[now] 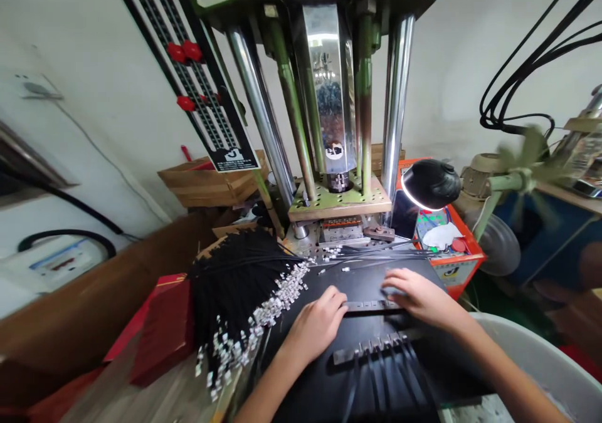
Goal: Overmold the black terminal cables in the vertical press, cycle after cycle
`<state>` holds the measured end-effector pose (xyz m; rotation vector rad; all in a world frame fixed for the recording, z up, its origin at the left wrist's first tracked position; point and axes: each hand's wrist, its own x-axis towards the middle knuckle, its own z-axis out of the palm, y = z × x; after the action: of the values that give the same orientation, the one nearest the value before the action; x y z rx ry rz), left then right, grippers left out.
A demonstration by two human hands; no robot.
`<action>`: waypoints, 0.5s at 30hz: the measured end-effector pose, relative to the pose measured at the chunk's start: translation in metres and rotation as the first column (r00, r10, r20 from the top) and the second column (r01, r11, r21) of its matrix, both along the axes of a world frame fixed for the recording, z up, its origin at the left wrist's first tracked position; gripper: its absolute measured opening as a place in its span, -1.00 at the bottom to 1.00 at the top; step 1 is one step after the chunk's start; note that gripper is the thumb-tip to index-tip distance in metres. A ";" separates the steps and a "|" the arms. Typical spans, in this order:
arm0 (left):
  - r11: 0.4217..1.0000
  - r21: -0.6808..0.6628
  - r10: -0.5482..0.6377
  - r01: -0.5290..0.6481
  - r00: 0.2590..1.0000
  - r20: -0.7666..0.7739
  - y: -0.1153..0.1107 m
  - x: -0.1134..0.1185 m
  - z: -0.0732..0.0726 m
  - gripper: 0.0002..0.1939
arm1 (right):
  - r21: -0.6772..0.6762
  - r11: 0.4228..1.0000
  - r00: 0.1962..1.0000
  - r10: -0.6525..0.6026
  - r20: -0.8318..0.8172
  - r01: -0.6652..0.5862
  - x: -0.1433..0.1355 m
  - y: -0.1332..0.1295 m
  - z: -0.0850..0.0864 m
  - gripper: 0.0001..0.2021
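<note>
Black cables (375,382) are seen in the foreground, side by side, their upper ends seated in a slotted metal bar (345,355) that is laid across the dark table (310,391). Beyond it, roughly parallel and apart from it, a second bar (369,306) is set between the two hands. Its left end is gripped by the left hand (317,319), whose fingers are bent around it. Its right end is partly covered by the right hand (418,294); the fingers are half curled and blurred, and whether the bar is touched by them cannot be told. To the left, a large heap of cables (235,266) is spread, edged by pale connectors (277,297); beside it a dark red box (164,335) is placed. Behind the table, a perforated plate (338,207) is carried by the green press. At the right, a lit lamp (431,185) is positioned above an orange control box (463,269), and a white tub (536,348) is partly crossed by the right forearm.
</note>
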<state>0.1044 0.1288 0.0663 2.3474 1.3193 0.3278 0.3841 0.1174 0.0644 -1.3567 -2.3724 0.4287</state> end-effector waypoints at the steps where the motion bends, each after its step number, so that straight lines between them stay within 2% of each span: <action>1: 0.999 -0.033 -0.002 0.001 0.999 -0.034 -0.008 -0.006 0.004 -0.73 | -0.014 1.000 0.999 0.004 -0.032 -0.004 0.005 -0.017 -0.004 -0.77; 3: 0.986 -0.163 -0.050 0.032 0.992 -0.112 -0.027 -0.016 0.005 -0.83 | -0.032 0.999 0.999 0.001 -0.045 -0.002 0.011 -0.049 -0.020 -0.72; 5: 0.973 -0.228 -0.071 0.030 0.982 -0.175 -0.046 -0.020 -0.006 -0.81 | 0.034 0.999 0.999 -0.035 0.000 0.035 0.013 -0.073 -0.043 -0.61; 8: 0.996 -0.094 -0.011 -0.008 0.979 -0.202 -0.063 -0.021 -0.029 -0.84 | 0.233 0.969 0.991 -0.107 0.083 0.085 0.010 -0.080 -0.069 -0.42; 10: 1.000 0.015 0.008 -0.005 0.982 -0.191 -0.055 -0.021 -0.033 -0.76 | 0.312 0.949 0.990 -0.083 0.114 0.044 0.009 -0.061 -0.068 -0.38; 11: 0.998 0.064 0.019 -0.007 0.982 -0.189 -0.043 -0.021 -0.028 -0.74 | 0.333 0.943 0.992 -0.056 0.116 0.014 0.009 -0.045 -0.061 -0.39; 13: 0.984 0.167 0.102 -0.067 0.972 -0.211 -0.006 -0.019 -0.011 -0.73 | 0.336 0.942 0.996 -0.014 0.092 -0.018 0.008 0.002 -0.038 -0.49; 15: 0.961 0.223 0.227 -0.164 0.928 -0.295 0.043 -0.013 0.009 -0.77 | 0.246 0.969 0.998 -0.040 0.043 0.028 0.003 0.060 -0.012 -0.60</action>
<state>0.0917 0.1716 0.0751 2.5115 1.7545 0.1440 0.3869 0.1776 0.0529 -1.3038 -2.3442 0.0885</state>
